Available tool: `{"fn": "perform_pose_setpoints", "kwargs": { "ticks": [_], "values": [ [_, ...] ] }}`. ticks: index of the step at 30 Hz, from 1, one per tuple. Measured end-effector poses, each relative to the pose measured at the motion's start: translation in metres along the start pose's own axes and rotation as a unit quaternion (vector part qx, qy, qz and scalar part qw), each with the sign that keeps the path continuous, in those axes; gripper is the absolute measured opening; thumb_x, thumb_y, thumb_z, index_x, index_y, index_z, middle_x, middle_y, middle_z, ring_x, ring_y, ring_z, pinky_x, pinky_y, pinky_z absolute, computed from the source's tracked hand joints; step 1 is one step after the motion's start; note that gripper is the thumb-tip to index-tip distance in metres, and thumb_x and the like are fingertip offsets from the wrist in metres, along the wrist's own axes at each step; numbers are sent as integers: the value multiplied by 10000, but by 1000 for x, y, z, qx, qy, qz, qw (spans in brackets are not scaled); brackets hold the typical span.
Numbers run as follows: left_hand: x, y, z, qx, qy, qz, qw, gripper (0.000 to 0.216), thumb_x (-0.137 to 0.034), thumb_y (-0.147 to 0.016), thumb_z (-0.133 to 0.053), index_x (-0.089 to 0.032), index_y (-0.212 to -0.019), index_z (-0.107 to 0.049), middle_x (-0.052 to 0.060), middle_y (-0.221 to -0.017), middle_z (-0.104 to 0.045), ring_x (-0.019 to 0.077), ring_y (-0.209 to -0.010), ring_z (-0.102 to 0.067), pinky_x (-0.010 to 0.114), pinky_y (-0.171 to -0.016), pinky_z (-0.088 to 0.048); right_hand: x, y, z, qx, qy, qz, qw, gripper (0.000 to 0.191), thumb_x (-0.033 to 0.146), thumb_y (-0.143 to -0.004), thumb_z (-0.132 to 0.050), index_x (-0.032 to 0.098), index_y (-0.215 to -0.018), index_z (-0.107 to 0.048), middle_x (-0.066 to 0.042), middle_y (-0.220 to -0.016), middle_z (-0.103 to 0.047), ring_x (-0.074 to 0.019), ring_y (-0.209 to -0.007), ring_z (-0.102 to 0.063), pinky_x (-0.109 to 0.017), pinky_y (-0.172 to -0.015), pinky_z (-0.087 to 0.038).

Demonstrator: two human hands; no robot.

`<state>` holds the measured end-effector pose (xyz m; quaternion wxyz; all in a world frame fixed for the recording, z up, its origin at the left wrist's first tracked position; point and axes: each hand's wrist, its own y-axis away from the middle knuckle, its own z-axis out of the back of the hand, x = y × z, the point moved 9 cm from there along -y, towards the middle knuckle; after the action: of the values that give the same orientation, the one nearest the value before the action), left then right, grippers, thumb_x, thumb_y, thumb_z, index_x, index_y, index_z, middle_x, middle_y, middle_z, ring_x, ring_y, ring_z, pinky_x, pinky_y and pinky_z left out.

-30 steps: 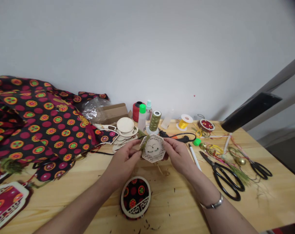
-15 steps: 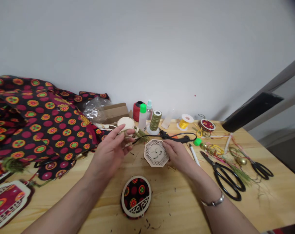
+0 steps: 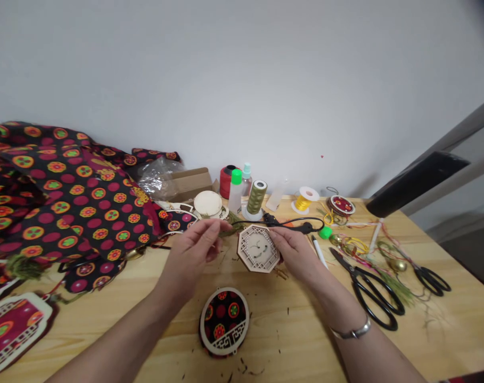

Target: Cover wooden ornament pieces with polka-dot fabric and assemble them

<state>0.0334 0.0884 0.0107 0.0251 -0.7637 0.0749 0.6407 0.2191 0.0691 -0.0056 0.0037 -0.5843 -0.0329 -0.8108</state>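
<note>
My right hand (image 3: 295, 252) grips the right edge of a pale wooden octagonal fretwork piece (image 3: 257, 249), held just above the wooden table (image 3: 117, 314). My left hand (image 3: 196, 250) hovers to its left, fingers pinched on an olive-green tassel cord (image 3: 228, 230) that runs to the octagon's upper left corner. Below both hands lies an oval wooden frame (image 3: 224, 321) filled with black, red and green patterned fabric.
Patterned fabric (image 3: 58, 197) is heaped at the left. Thread spools (image 3: 256, 198), small bottles (image 3: 235, 191) and round wooden discs (image 3: 208, 204) stand at the back. Two black scissors (image 3: 371, 290), a white pen (image 3: 319, 252), a black cable and loose cords lie at the right.
The octagon came down from being held up in both hands. My left hand let go of it, drew the green cord out leftward, then moved back toward the octagon.
</note>
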Motion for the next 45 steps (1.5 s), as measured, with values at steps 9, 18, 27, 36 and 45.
{"fn": "perform_pose_setpoints", "kwargs": {
  "ticks": [9, 18, 27, 36, 45],
  "values": [
    [23, 5, -21, 101, -5, 102, 990, 326, -416, -803, -571, -148, -923, -713, 89, -829, -685, 113, -613, -540, 187, -473, -384, 2, 0, 6, -42, -79, -14, 996, 322, 408, -841, -489, 132, -832, -655, 18, -567, -502, -89, -472, -421, -206, -430, -351],
    [34, 21, -53, 262, 205, 126, 935, 512, -203, -764, -660, -277, -1254, -531, 82, -1175, -613, 178, -922, -602, 257, -717, -489, 0, 4, -18, 21, -211, -74, 974, 293, 350, -797, -567, 156, -1011, -615, 4, -668, -566, -71, -480, -453, -185, -423, -356],
    [38, 20, -52, 241, 235, 128, 933, 755, -214, -640, -774, -296, -1319, -455, 82, -1199, -597, 237, -1039, -571, 309, -826, -467, 2, 5, -25, 38, -189, -62, 979, 333, 293, -804, -548, 148, -1103, -543, 8, -649, -560, -84, -482, -460, -191, -417, -374],
    [28, 28, -58, 292, 280, 131, 905, 665, -160, -698, -704, -300, -1303, -465, 82, -1209, -586, 261, -1053, -575, 349, -806, -485, 6, 6, -28, 59, -207, -45, 975, 358, 340, -805, -563, 167, -1119, -545, -13, -735, -593, -70, -458, -459, -190, -394, -367],
    [27, 18, -49, 215, 193, 90, 953, 633, -197, -628, -767, -291, -1204, -522, 68, -1126, -607, 245, -938, -603, 361, -721, -519, 22, 10, 1, -96, -13, 87, 991, 221, 338, -808, -588, 178, -953, -638, -33, -752, -628, -131, -638, -548, -261, -592, -462]
  ]
}}
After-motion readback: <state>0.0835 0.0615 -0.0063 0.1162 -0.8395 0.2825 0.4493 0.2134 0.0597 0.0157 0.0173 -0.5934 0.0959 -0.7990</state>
